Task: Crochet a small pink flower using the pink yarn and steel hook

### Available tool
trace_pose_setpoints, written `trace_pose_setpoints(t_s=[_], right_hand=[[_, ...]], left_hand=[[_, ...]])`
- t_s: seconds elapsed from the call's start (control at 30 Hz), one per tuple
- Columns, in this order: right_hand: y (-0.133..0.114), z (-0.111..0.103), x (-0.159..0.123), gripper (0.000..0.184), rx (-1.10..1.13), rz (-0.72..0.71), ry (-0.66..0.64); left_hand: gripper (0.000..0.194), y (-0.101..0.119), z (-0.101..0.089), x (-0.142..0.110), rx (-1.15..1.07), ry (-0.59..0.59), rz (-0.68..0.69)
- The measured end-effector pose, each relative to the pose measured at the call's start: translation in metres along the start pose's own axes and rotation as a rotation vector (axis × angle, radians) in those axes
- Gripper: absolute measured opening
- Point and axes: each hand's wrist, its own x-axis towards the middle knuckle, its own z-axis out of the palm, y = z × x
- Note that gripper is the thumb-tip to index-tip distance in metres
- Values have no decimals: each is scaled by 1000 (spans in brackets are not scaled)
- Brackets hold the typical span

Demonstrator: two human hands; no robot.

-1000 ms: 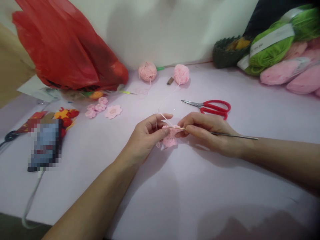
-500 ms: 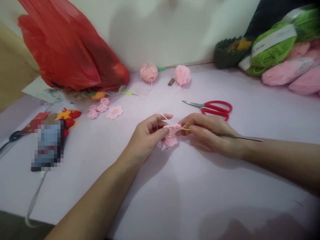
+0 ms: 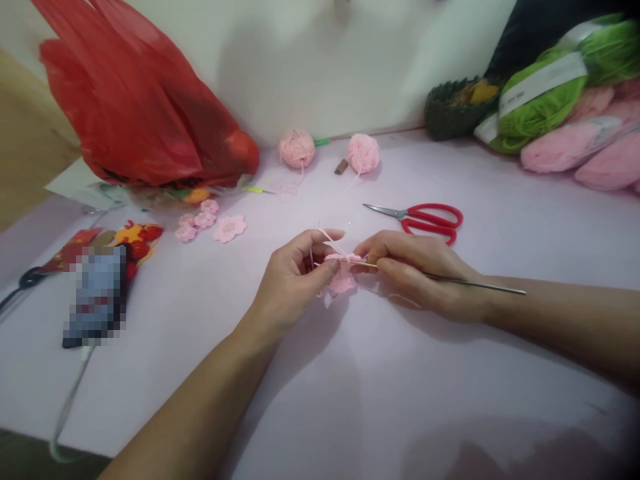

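My left hand (image 3: 293, 280) pinches a small pink crochet piece (image 3: 343, 281) at the middle of the pale table (image 3: 350, 387), with pink yarn looped over its index finger. My right hand (image 3: 415, 267) grips a thin metal crochet hook (image 3: 475, 285) whose tip is in the piece and whose shaft runs back over my wrist. The yarn strand leads away to a pink yarn ball (image 3: 363, 153) near the wall.
Red-handled scissors (image 3: 425, 217) lie just behind my right hand. A second pink yarn ball (image 3: 296, 148), finished pink crochet flowers (image 3: 229, 227), a red plastic bag (image 3: 135, 107), a blurred-out phone (image 3: 95, 293) on a cable, and green and pink skeins (image 3: 560, 107) ring the table.
Both hands stay in place; the hook tip has shifted slightly in the pink piece. The view has moved a little.
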Motion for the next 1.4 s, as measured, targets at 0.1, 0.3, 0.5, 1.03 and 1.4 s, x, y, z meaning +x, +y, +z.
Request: trace_pose_setpoints(t_s=[0.1,0.3,0.5,1.03,1.4], right_hand=[[0,1,0,21,-4,-7,-1],[2,3,0,23,-49,-51,23],[0,3,-2,20,-104,-133,49],[-1,1,-1,24,-142,-249,31],[-3,2,-1,20,-161,-203,54]], left_hand=[[32,0,0,0,4,-1,-1],[32,-3,-2,1,7,-4,5],[30,1,5,-1,32,67,25],[27,9,10,-4,66,110,32],[30,6,8,-4,27,110,8]])
